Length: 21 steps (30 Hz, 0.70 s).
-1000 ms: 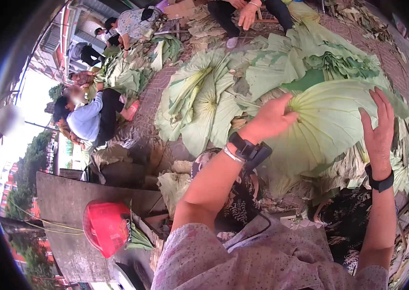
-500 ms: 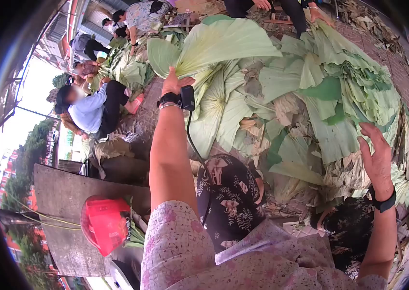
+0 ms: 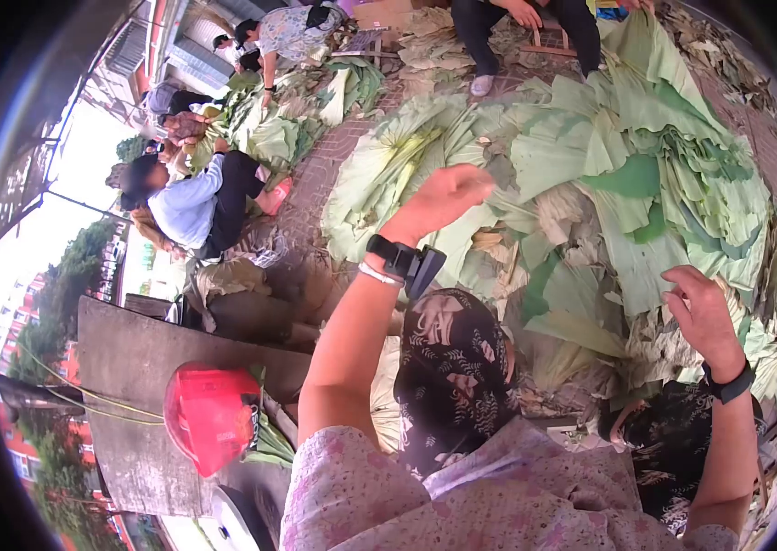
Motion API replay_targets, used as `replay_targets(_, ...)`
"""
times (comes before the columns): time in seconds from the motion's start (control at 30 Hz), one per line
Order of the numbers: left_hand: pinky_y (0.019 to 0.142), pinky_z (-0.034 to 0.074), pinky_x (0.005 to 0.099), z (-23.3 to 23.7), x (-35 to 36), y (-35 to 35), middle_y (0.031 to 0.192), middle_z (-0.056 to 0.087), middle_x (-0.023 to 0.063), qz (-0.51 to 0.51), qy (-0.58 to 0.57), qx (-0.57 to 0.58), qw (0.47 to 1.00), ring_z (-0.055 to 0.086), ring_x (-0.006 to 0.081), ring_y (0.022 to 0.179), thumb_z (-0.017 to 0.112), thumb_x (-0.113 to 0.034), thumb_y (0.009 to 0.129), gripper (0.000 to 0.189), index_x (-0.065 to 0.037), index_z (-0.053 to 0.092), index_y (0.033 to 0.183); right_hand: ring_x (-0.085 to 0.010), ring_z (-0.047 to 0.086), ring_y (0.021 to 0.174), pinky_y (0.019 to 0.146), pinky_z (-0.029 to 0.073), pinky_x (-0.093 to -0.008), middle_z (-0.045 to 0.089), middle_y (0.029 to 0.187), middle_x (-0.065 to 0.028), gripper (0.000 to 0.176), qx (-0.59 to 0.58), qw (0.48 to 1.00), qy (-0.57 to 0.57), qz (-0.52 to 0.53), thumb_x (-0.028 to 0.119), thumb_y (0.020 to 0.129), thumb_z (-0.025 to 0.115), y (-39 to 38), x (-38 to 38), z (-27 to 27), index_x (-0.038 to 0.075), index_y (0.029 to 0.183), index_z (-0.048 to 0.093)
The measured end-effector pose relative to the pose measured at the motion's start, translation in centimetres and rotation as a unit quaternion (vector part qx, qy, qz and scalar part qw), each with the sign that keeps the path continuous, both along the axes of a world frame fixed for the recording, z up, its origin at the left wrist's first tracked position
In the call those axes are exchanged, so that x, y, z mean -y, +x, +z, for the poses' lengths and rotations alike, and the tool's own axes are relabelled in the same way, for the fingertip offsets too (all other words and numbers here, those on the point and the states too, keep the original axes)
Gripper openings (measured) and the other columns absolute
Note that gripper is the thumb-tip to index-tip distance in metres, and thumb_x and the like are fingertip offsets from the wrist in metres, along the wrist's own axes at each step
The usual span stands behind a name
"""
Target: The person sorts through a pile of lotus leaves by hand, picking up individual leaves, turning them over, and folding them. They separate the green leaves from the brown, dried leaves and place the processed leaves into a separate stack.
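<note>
My left hand (image 3: 444, 200), slightly blurred, hovers over the middle of the leaves with its fingers loosely bent and nothing visible in it. Under and beyond it lies a fanned pile of pale green leaves (image 3: 398, 165). On the right, my right hand (image 3: 708, 321) is raised in front of a thick stack of large leaves (image 3: 696, 188), thumb and fingers apart, holding nothing. Between the two piles are broad single leaves (image 3: 545, 151), some with darker green undersides, and dry brown leaves (image 3: 561, 213).
A person's legs (image 3: 476, 37) and hand are at the top, beside the leaves. At left another person in a light blue top (image 3: 188, 204) sits low, with more people behind. A red bucket (image 3: 209, 418) rests by a grey board (image 3: 122, 386). Dry leaves litter the right edge.
My left hand has let go of the big leaf it held up and moved right and toward me. The right hand has moved slightly down. The view has shifted a little.
</note>
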State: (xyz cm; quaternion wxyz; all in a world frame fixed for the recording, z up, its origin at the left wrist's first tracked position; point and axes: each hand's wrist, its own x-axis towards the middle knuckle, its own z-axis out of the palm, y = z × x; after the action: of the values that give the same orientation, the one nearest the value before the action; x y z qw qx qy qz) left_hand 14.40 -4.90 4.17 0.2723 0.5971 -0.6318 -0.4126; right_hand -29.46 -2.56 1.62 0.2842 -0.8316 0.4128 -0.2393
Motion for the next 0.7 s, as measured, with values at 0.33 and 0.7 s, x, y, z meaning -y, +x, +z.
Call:
replay_targets(0.33, 0.096, 0.052, 0.0389, 23.3, -15.6, -14.9, 0.117, 0.065, 0.0204, -0.116, -0.68, 0.033, 0.723, 0.064, 0.0293, 0.108, 0.055, -0.028, 0.099, 0.041, 0.004, 0.056, 0.125, -0.0342, 0.064, 0.076, 0.068, 0.051, -0.0416, 0.064, 0.092, -0.0175, 0.022, -0.069, 0.992, -0.08, 0.067, 0.011, 0.084, 0.066, -1.2, -0.3, -1.1, -0.001, 0.102, 0.063)
replay_targets(0.7, 0.097, 0.051, 0.0414, 23.7, -18.7, -19.3, 0.12, 0.061, 0.023, -0.126, -0.746, 0.064, 0.651, 0.062, 0.0324, 0.111, 0.053, -0.028, 0.099, 0.044, 0.007, 0.053, 0.127, -0.0373, 0.064, 0.089, 0.077, 0.051, -0.0462, 0.066, 0.091, -0.0166, 0.023, -0.131, 0.99, -0.029, 0.047, 0.022, 0.084, 0.065, -2.7, -1.1, -2.0, 0.004, 0.098, 0.064)
